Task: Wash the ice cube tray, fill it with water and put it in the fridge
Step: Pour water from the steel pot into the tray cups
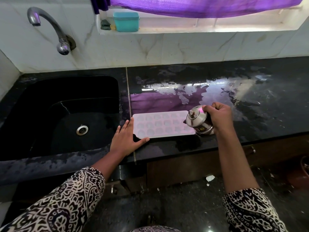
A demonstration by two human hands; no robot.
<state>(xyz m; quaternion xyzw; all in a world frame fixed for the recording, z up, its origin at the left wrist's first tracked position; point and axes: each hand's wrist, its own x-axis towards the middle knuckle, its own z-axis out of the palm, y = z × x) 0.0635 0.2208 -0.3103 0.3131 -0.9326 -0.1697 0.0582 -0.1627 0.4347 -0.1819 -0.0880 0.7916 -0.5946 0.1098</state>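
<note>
Head view: the white ice cube tray (163, 125) lies flat on the black stone surface (254, 104), just right of the seam that borders the dark sink (66, 113), its long side running left to right and its rows of small moulded cups facing up. The left hand (126, 139) lies flat at the tray's near-left corner, fingers (127, 125) straight and spread, the forefinger against the short left edge and the thumb along the front edge. The right hand (219, 117) has its fingers (207, 108) curled round the far side of a lidded steel jug (198, 120), which is tilted toward the tray over its right end, lid knob pointing left and up. Low on the jug sits a small round gold-and-dark sticker (201, 129) (its writing is too small to read). The surface behind the tray is wet, and its puddles mirror the purple curtain (200, 5) that hangs over the window ledge (217, 28). On that ledge stands a teal lidded box (126, 21) with no legible label. A curved metal tap (50, 29) juts from the tiled wall above the sink. Both arms wear black-and-white patterned sleeves (66, 201).
</note>
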